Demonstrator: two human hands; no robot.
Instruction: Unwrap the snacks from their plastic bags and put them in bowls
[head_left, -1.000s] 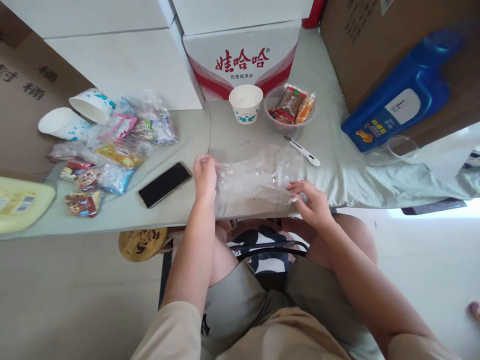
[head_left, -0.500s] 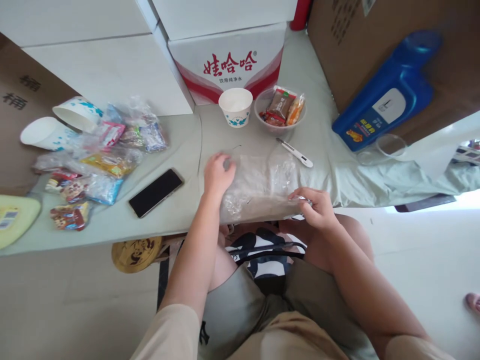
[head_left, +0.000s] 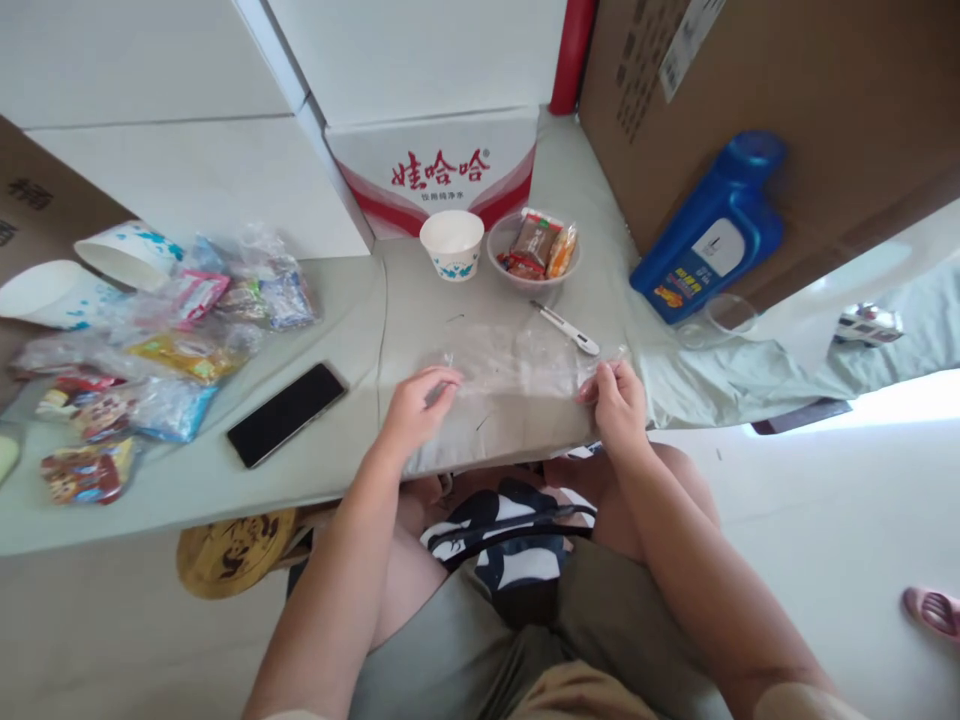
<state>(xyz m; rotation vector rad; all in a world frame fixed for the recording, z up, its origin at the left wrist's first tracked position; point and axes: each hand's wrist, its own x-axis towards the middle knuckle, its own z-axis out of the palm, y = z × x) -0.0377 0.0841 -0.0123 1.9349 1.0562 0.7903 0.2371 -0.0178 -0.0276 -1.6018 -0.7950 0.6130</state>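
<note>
A clear plastic bag (head_left: 517, 360) lies spread flat across the table in front of me. My left hand (head_left: 420, 405) pinches its left end between thumb and fingers. At the right end, my right hand (head_left: 621, 398) grips the bag, its fingers closed on the crumpled edge. Just beyond the bag rests a slim white utility knife (head_left: 568, 330), at a slant. Farther back stand a paper cup (head_left: 454, 262) and a clear plastic bowl (head_left: 501, 272) of wrapped snacks (head_left: 536, 245).
Left of my hands lie a black phone (head_left: 286, 414), a heap of wrapped snacks (head_left: 187, 340) and two tipped paper cups (head_left: 49, 300). A blue bottle (head_left: 709, 230) and a clear plastic cup (head_left: 731, 315) are at right. Boxes (head_left: 442, 170) line the back.
The bag's near edge has been folded or moved away from me, and both hands now hold its two ends. My right hand has turned and closed on the plastic. The view has shifted slightly.
</note>
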